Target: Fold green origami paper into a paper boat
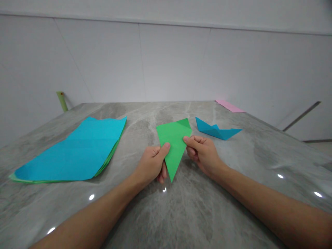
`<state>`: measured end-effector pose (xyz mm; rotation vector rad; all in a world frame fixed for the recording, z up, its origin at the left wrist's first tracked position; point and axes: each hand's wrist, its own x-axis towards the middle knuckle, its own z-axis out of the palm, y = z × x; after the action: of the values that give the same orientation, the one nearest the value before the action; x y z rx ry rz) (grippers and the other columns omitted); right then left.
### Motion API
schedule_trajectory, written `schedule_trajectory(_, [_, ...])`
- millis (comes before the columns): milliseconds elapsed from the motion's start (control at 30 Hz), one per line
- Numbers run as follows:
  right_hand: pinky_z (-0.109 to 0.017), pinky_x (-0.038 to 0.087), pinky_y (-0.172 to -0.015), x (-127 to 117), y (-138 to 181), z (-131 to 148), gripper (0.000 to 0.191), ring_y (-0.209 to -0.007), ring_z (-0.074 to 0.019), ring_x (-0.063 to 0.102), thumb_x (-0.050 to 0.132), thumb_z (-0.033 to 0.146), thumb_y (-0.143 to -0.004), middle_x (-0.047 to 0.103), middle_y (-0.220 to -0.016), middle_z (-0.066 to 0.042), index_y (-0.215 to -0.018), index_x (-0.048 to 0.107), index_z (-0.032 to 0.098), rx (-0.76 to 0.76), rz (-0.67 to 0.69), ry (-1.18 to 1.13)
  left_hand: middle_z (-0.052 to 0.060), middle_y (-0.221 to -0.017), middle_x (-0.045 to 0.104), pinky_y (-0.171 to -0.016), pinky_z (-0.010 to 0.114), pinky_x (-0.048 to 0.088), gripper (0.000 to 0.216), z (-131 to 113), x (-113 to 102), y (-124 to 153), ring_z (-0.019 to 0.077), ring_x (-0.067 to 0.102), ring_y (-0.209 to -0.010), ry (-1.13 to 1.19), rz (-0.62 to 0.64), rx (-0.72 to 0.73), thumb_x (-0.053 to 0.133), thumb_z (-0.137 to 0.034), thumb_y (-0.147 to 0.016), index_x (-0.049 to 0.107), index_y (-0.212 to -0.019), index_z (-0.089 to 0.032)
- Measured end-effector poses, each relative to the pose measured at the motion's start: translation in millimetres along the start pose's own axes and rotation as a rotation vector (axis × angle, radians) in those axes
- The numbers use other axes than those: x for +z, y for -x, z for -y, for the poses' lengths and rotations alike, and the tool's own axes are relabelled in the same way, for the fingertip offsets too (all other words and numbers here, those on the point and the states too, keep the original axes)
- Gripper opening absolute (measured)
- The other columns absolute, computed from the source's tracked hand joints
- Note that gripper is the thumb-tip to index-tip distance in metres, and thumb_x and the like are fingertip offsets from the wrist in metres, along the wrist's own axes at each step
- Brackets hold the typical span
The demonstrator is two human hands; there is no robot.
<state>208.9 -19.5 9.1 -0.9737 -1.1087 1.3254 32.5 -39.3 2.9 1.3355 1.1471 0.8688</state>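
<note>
Green folded paper [174,145] gripped by left hand [151,164], right hand [202,154]; one blue paper boat [216,129] nearby.

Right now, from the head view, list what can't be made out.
Head view:
- Parts of the green paper being held: hidden by the left hand and right hand.
- Sheets under the blue paper: mostly hidden by it; count unclear.
- Pink paper: too small and distant to tell whether it is folded.

Marble tabletop [259,152] | blue-topped paper stack [70,150] | blue paper boat [216,129] | pink paper sheet [229,105]
</note>
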Motion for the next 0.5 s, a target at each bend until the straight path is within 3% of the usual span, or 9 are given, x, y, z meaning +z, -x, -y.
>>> schedule_trajectory(100, [-0.023, 0.015, -0.038, 5, 4, 0, 0.050, -0.035, -0.0040, 0.028, 0.080, 0.051, -0.068, 0.041, -0.040, 0.007, -0.050, 0.047, 0.019, 0.031, 0.029, -0.002, -0.004, -0.030, 0.041, -0.029, 0.019, 0.025, 0.060, 0, -1, 1, 0.0080, 0.036, -0.023, -0.157, -0.130, 0.118, 0.040, -0.061, -0.092, 0.041, -0.046, -0.022])
schedule_trajectory(300, [-0.022, 0.018, -0.038, 20, 20, -3, 0.048, -0.035, -0.0038, 0.029, 0.078, 0.053, -0.071, 0.045, -0.039, 0.006, -0.052, 0.050, 0.019, 0.109, 0.171, 0.103, -0.004, -0.033, 0.044, -0.036, 0.020, 0.031, 0.055, -6, 3, 6, 0.0090, 0.043, -0.030, -0.263, -0.341, 0.283, 0.038, -0.048, -0.096, 0.044, -0.048, -0.022])
schedule_trajectory(500, [-0.022, 0.019, -0.037, 26, 29, 3, 0.047, -0.034, -0.0039, 0.031, 0.080, 0.052, -0.067, 0.047, -0.037, 0.005, -0.049, 0.054, 0.018, 0.259, 0.437, 0.210, -0.005, -0.035, 0.042, -0.034, 0.020, 0.028, 0.051, -9, 7, 11, 0.0086, 0.040, -0.031, -0.271, -0.423, 0.327, 0.041, -0.048, -0.095, 0.042, -0.051, -0.022])
